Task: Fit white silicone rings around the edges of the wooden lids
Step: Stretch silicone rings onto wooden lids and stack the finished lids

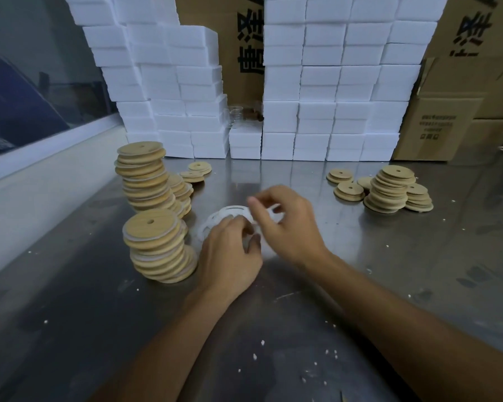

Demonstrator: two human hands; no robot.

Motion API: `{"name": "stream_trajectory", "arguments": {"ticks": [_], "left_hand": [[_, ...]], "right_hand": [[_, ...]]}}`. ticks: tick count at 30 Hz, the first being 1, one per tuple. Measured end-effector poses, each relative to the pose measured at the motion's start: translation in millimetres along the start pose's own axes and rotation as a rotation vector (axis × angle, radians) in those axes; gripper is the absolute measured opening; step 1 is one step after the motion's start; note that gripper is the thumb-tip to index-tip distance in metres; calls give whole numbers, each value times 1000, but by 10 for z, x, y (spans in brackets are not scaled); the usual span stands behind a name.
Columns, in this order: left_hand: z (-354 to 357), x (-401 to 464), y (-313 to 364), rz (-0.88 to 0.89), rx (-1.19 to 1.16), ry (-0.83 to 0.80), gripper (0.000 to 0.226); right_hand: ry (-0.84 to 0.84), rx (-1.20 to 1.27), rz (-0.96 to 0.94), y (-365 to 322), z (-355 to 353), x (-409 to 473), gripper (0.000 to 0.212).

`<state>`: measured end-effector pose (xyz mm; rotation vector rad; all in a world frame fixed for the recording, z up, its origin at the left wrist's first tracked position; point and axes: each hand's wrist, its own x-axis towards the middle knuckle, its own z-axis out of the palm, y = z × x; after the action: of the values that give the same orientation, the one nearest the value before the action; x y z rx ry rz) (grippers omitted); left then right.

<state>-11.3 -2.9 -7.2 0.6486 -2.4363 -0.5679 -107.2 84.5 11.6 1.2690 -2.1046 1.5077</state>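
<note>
Head view. Both hands meet at frame centre over a loose clump of white silicone rings (225, 220) lying on the steel table (360, 256). Left hand (230, 256): fingers curled down into the clump, gripping ring material. Right hand (285, 224): thumb and forefinger pinched on a strand of ring, lifting it from the pile. No lid shows in either hand.

Step in hand, as I judge it: separating a single ring from the tangle, ahead of fitting. Next move calls for freeing one ring without dragging others, then taking a bare lid and stretching the ring round its edge.

Counts:
- Ringed stacks, left of centre: two tall leaning ones, near stack (159, 246) and far stack (145, 177), with a shorter pile half hidden behind the far one. White edging shows on these, so likely finished. Lids per stack too many to count surely.
- Two low piles (196, 171) behind them, a few lids each.
- Bare lids (389, 188), right of centre: one medium stack with about four low piles around it.
- Rings in clump: cannot tell the number.

White boxes (331, 82) stacked along the back, cardboard cartons (447, 126) at upper right.
</note>
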Motion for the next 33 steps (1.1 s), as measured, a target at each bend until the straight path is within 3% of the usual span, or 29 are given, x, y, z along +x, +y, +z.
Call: {"name": "stream_trajectory", "arguments": {"ticks": [3, 6, 10, 13, 16, 23, 33], "left_hand": [[21, -16, 24, 4, 233, -18, 30], [24, -43, 44, -2, 265, -20, 36], [8, -37, 48, 16, 256, -13, 29], [-6, -46, 44, 26, 221, -9, 22], [2, -47, 31, 24, 207, -5, 16], [12, -37, 6, 11, 80, -6, 26], [21, -46, 54, 89, 179, 40, 24]], "right_hand": [[92, -17, 222, 357, -214, 15, 10], [155, -113, 291, 613, -351, 115, 5], [128, -298, 423, 878, -432, 248, 29], [164, -377, 486, 984, -473, 353, 40], [88, -525, 556, 1063, -496, 433, 47], [-158, -877, 610, 1108, -499, 562, 63], [-113, -880, 566, 1102, -521, 481, 53]]}}
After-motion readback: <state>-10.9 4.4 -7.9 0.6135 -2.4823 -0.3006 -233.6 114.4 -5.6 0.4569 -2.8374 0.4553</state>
